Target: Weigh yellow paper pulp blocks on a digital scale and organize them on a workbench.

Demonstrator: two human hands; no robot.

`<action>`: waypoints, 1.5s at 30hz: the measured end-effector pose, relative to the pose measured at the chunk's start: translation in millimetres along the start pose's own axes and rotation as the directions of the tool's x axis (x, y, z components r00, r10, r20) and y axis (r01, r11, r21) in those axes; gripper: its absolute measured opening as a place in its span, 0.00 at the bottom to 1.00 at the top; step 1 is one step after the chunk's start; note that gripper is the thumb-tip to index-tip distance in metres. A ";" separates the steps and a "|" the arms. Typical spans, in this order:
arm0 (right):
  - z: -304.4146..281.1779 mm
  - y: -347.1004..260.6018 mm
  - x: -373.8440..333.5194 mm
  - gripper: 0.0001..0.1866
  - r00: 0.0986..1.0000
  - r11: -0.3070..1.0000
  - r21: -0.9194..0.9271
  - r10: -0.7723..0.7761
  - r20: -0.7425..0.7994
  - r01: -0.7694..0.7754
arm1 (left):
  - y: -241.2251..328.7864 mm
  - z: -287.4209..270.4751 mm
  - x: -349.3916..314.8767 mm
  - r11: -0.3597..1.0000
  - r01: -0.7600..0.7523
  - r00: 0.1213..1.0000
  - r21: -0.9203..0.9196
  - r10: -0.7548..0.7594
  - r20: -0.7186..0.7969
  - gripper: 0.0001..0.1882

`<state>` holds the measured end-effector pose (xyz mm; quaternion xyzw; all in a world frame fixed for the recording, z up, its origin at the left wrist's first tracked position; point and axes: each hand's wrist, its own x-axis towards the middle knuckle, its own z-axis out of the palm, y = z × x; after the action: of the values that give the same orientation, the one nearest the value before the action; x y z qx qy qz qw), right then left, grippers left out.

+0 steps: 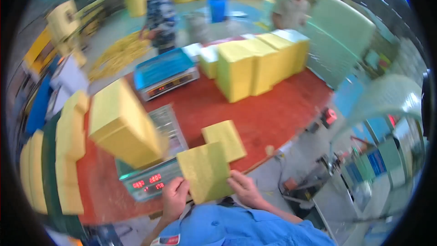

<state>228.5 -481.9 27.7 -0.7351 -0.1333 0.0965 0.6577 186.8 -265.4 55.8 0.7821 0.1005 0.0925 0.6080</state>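
Note:
Close to my body I hold a square yellow paper sheet or thin stack [204, 173]; its thickness cannot be made out. My left hand [175, 197] pinches its lower left edge, and my right hand [245, 188] grips its lower right edge. Behind it, partly covered, another square yellow paper pile [226, 139] lies on the red table [200, 105]. Left of my hands, a digital scale [154, 181] with lit red digits carries a tall yellow paper stack [125, 125].
A second scale [166, 68] with a blue top stands farther back. Tall yellow paper stacks [236, 68] line the far side, with more stacks [70, 155] at the left edge. Two people [159, 13] are beyond the table. Machinery [373, 155] stands at right.

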 end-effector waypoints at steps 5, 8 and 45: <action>24.4 -91.0 58.5 0.02 0.922 0.916 -0.117 -0.386 -0.002 0.384 | 78.6 -89.0 32.7 0.906 -0.395 0.918 0.153 0.395 0.032 0.10; 79.7 -163.9 122.9 0.15 0.789 0.781 -0.134 -0.614 0.016 0.610 | 114.7 -152.0 65.0 0.881 -0.431 0.877 0.195 0.460 -0.138 0.13; 144.9 -110.5 129.7 0.09 0.865 0.867 0.169 -0.413 -0.286 0.470 | 8.4 -223.7 46.8 0.821 -0.490 0.853 -0.294 0.382 -0.355 0.18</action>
<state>297.6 -292.7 124.9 -0.6086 -0.2062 -0.1322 0.7547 172.5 -46.2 119.4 0.6325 -0.0174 0.3576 0.6869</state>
